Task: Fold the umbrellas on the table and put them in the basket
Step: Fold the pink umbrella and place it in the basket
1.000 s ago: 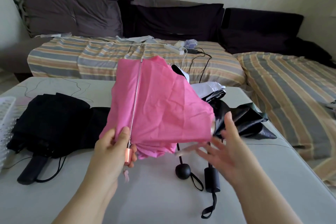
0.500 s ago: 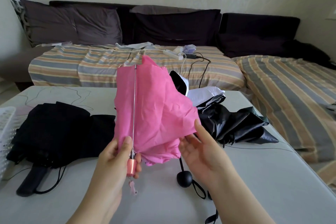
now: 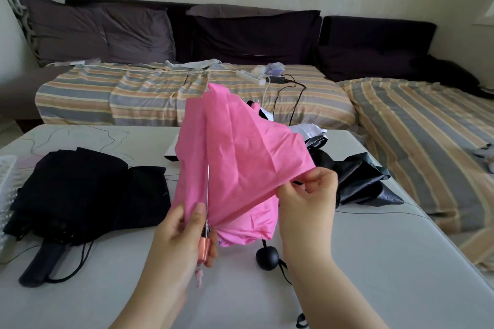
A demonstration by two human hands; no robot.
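Left hand grips the small pink collapsible fabric umbrella at its lower end, fingers curled round the rose-gold handle, thumb lying up along the thin metal shaft. This grip matches that of half a second ago. A small pink strap tag hangs below the handle.

Right hand: changed. Half a second ago it lay open-palmed against the pink canopy's right side; one second ago it was spread and apart from the cloth. Now its thumb and fingers pinch a fold of the canopy edge and hold it out to the right, so the cloth is drawn taut into a wide flap between shaft and hand.

The umbrella is held upright above the grey-white surface, tip pointing up and away, and sits slightly higher in view than before.

On the surface: a large black folding umbrella at left, its black handle toward the near edge; a glossy black crumpled umbrella behind the right hand; a black ball-shaped handle just below the pink cloth. None of these has shifted. The white perforated plastic basket shows at the far left edge.

Behind: a striped-covered sofa with dark cushions.
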